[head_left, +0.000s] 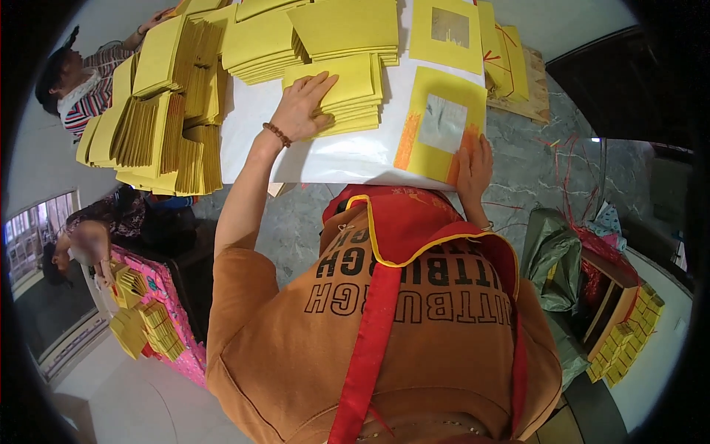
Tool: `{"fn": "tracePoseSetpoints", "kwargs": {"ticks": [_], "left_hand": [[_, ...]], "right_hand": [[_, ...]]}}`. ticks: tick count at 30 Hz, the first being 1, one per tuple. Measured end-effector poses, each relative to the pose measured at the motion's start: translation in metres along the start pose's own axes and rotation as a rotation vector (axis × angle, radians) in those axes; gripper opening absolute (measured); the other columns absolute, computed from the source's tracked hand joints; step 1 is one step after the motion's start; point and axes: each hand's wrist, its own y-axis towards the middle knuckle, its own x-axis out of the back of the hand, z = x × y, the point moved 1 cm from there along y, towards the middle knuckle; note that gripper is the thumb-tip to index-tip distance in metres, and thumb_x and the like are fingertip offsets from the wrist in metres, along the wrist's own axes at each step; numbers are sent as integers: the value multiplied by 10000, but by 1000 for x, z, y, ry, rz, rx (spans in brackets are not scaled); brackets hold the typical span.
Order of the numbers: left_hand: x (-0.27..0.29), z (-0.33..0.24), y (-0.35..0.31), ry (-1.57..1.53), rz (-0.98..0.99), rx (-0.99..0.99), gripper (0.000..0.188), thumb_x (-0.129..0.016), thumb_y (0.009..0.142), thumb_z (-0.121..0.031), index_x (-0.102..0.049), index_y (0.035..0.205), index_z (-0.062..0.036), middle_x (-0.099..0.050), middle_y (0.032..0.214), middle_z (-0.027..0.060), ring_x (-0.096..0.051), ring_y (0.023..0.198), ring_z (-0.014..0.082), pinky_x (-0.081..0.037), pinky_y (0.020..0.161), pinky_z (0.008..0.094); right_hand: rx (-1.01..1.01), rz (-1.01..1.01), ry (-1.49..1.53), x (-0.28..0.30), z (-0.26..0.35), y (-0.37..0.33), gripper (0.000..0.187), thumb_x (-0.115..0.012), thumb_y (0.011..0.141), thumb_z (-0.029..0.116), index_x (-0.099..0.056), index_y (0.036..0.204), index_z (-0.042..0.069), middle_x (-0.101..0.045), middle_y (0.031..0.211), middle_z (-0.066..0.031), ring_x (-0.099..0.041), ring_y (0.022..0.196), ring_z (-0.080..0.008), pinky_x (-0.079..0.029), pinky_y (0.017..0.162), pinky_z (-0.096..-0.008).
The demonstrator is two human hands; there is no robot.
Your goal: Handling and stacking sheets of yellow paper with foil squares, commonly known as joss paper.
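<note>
My left hand (299, 111), with a beaded bracelet at its wrist, lies on the near left part of a small stack of folded yellow paper (355, 85). Its fingers reach across the top sheet and the thumb is apart from them. At the table's right front corner my right hand (475, 174) rests, fingers outstretched, against the edge of a yellow sheet (425, 96). That sheet has a silvery rectangle (442, 124) in its middle and orange streaks at both sides. Neither hand grasps anything that I can see.
Taller stacks of folded yellow paper (159, 111) crowd the white table's (251, 148) left side. Another silver-centred sheet (446, 33) lies at the far right. Two people (96, 96) (96, 229) are at the left, one by a pink-covered table (174, 296). Red strings (569, 177) hang at the right.
</note>
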Motion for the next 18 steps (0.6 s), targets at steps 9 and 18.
{"fn": "tracePoseSetpoints", "kwargs": {"ticks": [9,18], "left_hand": [[-8,-89,5,-115,-149,-401,530,-621,747,-132,-484,1257,-86,-493,1264,140,-478,1110,315,-387,927,414],[-120,-131,0,69,21,-551,507,-687,701,-286,-551,1152,-97,-497,1220,71,-452,1097,244,-395,873,360]], "right_hand": [[-1,-55,166,4,1,1,465,-387,930,305,-447,1266,-11,-427,1295,-222,-389,1196,-383,-283,1008,-442],[-4,-47,138,5,0,-1,381,-363,943,241,-503,1231,35,-476,1249,-201,-379,1204,-376,-264,1025,-434]]}}
